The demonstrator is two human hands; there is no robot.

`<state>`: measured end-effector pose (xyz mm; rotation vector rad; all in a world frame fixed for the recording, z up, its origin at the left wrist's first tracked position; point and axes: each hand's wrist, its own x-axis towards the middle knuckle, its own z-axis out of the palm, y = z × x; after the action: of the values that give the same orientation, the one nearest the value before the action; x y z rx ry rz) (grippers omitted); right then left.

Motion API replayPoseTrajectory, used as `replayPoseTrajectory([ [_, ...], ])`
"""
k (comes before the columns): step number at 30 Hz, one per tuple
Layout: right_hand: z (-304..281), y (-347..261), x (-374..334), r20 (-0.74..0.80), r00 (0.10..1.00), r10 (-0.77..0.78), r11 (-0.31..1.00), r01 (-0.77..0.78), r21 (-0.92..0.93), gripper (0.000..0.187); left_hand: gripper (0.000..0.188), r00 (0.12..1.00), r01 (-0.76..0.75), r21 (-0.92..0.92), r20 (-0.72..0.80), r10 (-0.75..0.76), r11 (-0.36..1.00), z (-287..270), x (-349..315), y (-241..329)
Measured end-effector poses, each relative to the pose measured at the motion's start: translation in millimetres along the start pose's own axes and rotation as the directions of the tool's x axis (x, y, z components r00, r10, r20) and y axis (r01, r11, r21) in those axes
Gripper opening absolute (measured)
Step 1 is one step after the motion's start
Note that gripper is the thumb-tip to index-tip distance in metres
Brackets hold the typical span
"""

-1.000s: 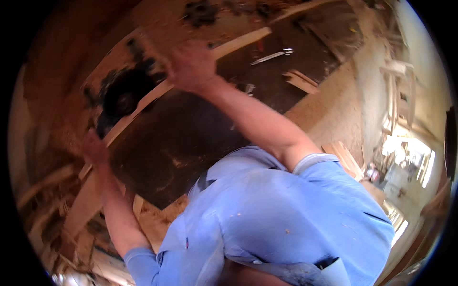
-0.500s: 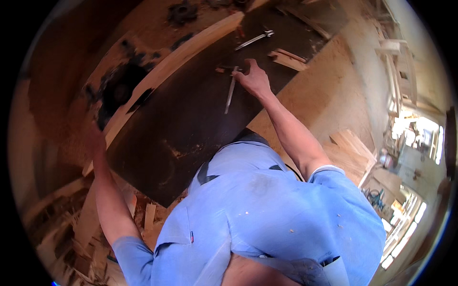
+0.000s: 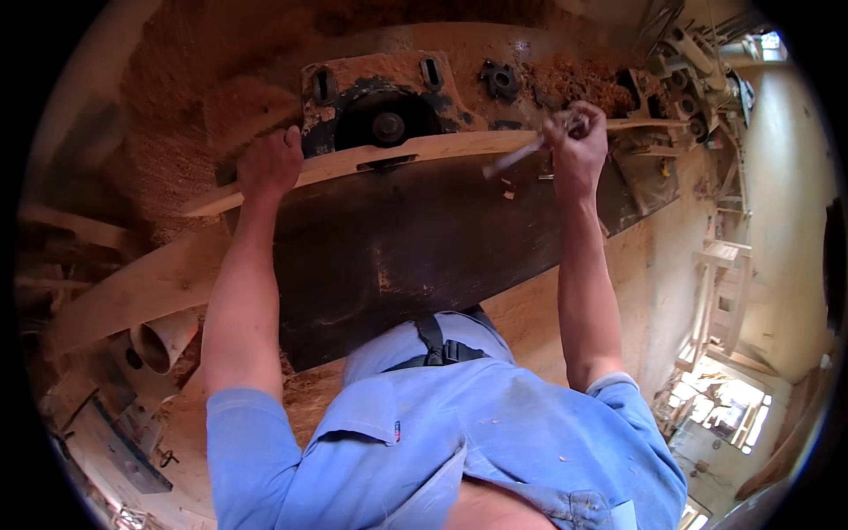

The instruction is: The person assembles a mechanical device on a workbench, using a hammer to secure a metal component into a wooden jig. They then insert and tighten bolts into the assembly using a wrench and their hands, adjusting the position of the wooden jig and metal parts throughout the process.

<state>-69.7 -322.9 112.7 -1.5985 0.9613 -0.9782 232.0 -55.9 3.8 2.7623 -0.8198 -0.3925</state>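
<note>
A long pale wooden board (image 3: 459, 144) stretches across the back edge of a dark machine table (image 3: 415, 230). My left hand (image 3: 269, 168) is closed round the board near its left end, thumb on top. My right hand (image 3: 580, 146) is raised over the board's right part. Its fingers are closed on a slim metal tool (image 3: 515, 159), whose thin shaft points down and left; motion blur hides its exact kind. Behind the board, between my hands, a round spindle (image 3: 388, 126) sits in a dark opening.
A slotted, dust-covered housing (image 3: 375, 66) surrounds the opening. A toothed cutter head (image 3: 501, 81) lies behind the board, beside reddish shavings (image 3: 583, 75). Small wood scraps are near my right hand. A wide pipe mouth (image 3: 165, 343) is at lower left.
My view has turned, so the board now lies nearly level. My right hand has lifted the metal tool off the table and carried it to the board. My left hand has come onto the board.
</note>
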Motion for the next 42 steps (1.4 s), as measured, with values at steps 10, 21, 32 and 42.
replayPoseTrajectory([
  [10, 140.0, 21.3, 86.0, 0.203, 0.732, -0.651, 0.64, 0.672, -0.373, 0.033, 0.048, 0.998, -0.008, -0.1, -0.068, 0.001, 0.995, -4.2, -1.7, 2.0],
  [21, 153.0, 71.9, 75.7, 0.579, 0.778, -0.243, 0.584, 0.594, -0.553, 0.032, 0.045, 0.995, 0.079, -0.165, -0.053, -0.089, 0.983, -1.9, -3.2, -1.8],
  [32, 139.5, 61.6, 99.1, 0.652, 0.748, -0.126, 0.573, 0.591, -0.568, 0.023, 0.044, 0.991, 0.095, -0.151, -0.083, -0.108, 0.984, 2.1, -0.4, 0.8],
  [42, 141.3, 38.2, 110.7, 0.76, 0.649, 0.033, 0.573, 0.611, -0.546, 0.025, 0.042, 0.987, 0.067, -0.185, -0.134, -0.092, 0.981, 5.9, -0.6, -5.1],
])
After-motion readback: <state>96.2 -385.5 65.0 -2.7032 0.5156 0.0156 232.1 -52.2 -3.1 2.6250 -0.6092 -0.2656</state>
